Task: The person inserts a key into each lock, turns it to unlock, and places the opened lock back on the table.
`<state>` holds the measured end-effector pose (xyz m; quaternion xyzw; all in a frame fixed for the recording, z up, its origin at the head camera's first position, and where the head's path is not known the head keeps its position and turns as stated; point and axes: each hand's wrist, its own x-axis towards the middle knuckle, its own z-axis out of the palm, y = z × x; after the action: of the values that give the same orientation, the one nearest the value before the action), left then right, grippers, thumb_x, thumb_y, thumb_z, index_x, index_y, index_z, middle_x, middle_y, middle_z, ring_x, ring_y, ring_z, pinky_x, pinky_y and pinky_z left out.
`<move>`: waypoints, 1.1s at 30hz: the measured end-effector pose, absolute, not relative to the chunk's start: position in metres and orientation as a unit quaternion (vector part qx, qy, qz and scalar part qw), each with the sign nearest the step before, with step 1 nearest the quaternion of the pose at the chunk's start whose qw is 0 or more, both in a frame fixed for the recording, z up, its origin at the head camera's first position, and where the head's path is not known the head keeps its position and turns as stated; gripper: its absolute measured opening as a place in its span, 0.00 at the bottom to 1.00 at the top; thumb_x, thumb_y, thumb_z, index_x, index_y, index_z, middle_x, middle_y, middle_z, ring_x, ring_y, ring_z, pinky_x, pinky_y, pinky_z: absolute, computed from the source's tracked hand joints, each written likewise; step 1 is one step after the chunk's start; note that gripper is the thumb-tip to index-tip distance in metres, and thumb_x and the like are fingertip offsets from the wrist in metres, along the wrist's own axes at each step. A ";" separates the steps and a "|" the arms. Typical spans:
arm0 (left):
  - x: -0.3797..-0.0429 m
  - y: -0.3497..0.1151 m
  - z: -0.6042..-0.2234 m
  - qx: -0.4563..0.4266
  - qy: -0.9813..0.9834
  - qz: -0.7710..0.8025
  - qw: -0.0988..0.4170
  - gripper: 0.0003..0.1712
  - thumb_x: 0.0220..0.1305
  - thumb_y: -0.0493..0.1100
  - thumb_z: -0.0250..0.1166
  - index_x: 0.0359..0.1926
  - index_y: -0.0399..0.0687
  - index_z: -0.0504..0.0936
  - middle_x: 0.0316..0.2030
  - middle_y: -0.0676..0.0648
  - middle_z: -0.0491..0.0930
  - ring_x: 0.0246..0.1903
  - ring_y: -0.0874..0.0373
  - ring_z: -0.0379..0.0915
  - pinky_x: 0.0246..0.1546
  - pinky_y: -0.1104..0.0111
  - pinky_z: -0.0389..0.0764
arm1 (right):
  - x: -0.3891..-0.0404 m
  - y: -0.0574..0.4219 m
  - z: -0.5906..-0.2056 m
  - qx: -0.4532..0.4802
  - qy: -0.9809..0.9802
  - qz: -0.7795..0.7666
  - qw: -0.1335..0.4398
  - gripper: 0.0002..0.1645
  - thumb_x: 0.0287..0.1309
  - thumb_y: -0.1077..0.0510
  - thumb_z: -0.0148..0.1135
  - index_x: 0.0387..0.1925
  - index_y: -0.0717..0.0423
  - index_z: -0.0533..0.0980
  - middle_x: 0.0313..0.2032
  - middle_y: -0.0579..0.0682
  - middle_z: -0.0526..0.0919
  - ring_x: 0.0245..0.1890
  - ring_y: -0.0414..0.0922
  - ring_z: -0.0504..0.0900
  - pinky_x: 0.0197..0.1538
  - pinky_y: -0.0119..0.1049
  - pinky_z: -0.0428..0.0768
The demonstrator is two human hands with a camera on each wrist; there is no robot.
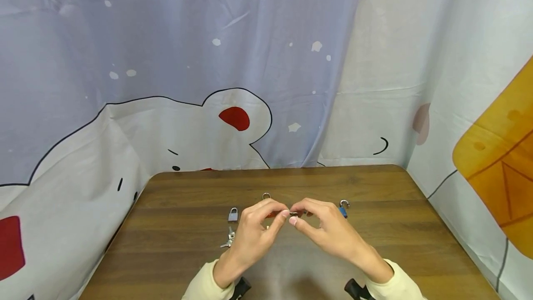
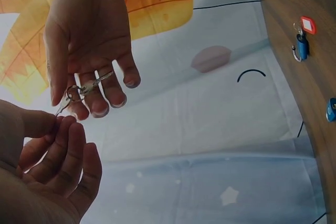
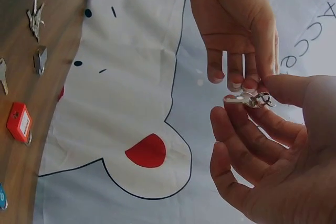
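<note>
Both hands meet above the table, around two small silver keys on a key ring. In the left wrist view my left hand (image 2: 58, 166) pinches one key (image 2: 62, 106) between thumb and fingers. My right hand (image 2: 92, 35) is opposite, with the key ring (image 2: 73, 93) near its thumb and the other key (image 2: 97, 81) lying across its fingers. The right wrist view shows that key (image 3: 239, 99) and the ring (image 3: 264, 98) between the right thumb and fingers. In the head view, the left hand (image 1: 254, 230) and right hand (image 1: 331, 230) nearly touch at the fingertips.
On the wooden table (image 1: 179, 226) lie a grey padlock (image 1: 233, 215), a bunch of keys (image 1: 230, 239) and a blue padlock (image 1: 343, 210) with its shackle open. A red padlock (image 3: 20, 123) is partly behind the hands. A red tag (image 2: 308, 24) lies by the blue padlock.
</note>
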<state>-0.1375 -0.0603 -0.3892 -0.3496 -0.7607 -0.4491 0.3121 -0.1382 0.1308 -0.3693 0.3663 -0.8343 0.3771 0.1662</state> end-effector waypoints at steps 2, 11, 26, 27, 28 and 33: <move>-0.138 -0.060 -0.390 -0.350 -0.760 -0.450 0.312 0.04 0.63 0.41 0.60 0.35 0.49 0.81 0.30 0.55 0.82 0.31 0.67 0.78 0.36 0.82 0.76 | -0.138 0.130 -0.370 0.368 -0.833 0.375 0.172 0.06 0.61 0.52 0.58 0.39 0.37 0.77 0.35 0.30 0.81 0.36 0.29 0.77 0.42 0.28 0.77; -0.140 -0.060 -0.393 -0.347 -0.757 -0.452 0.322 0.03 0.62 0.40 0.61 0.33 0.48 0.81 0.28 0.54 0.81 0.30 0.67 0.77 0.33 0.77 0.79 | -0.137 0.130 -0.374 0.372 -0.832 0.370 0.180 0.06 0.63 0.55 0.55 0.38 0.41 0.78 0.33 0.33 0.80 0.30 0.29 0.75 0.32 0.24 0.75; -0.144 -0.055 -0.393 -0.343 -0.762 -0.456 0.306 0.03 0.63 0.40 0.61 0.33 0.50 0.81 0.29 0.55 0.81 0.30 0.67 0.78 0.35 0.81 0.77 | -0.143 0.135 -0.379 0.408 -0.816 0.334 0.237 0.06 0.60 0.62 0.57 0.36 0.49 0.78 0.26 0.37 0.77 0.26 0.29 0.71 0.34 0.16 0.69; -0.144 -0.055 -0.391 -0.342 -0.763 -0.455 0.307 0.03 0.63 0.41 0.60 0.34 0.51 0.81 0.28 0.56 0.81 0.30 0.67 0.77 0.35 0.81 0.77 | -0.143 0.136 -0.378 0.408 -0.816 0.332 0.241 0.06 0.59 0.62 0.58 0.35 0.49 0.78 0.26 0.37 0.77 0.27 0.29 0.71 0.35 0.16 0.70; -0.144 -0.055 -0.390 -0.341 -0.763 -0.455 0.306 0.04 0.63 0.41 0.60 0.34 0.51 0.81 0.28 0.56 0.81 0.30 0.67 0.77 0.34 0.81 0.77 | -0.143 0.137 -0.377 0.407 -0.816 0.331 0.243 0.06 0.59 0.63 0.58 0.35 0.49 0.78 0.27 0.37 0.77 0.27 0.30 0.72 0.35 0.16 0.70; -0.149 -0.055 -0.383 -0.329 -0.771 -0.452 0.305 0.04 0.63 0.42 0.59 0.34 0.53 0.81 0.27 0.57 0.80 0.28 0.69 0.74 0.28 0.83 0.75 | -0.145 0.143 -0.371 0.401 -0.818 0.330 0.247 0.05 0.59 0.63 0.58 0.35 0.49 0.77 0.28 0.37 0.78 0.27 0.30 0.72 0.35 0.18 0.71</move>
<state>-0.1486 -0.0551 -0.3828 -0.3294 -0.7707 -0.4523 0.3050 -0.1453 0.1426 -0.3708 0.4007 -0.8184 0.3295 0.2470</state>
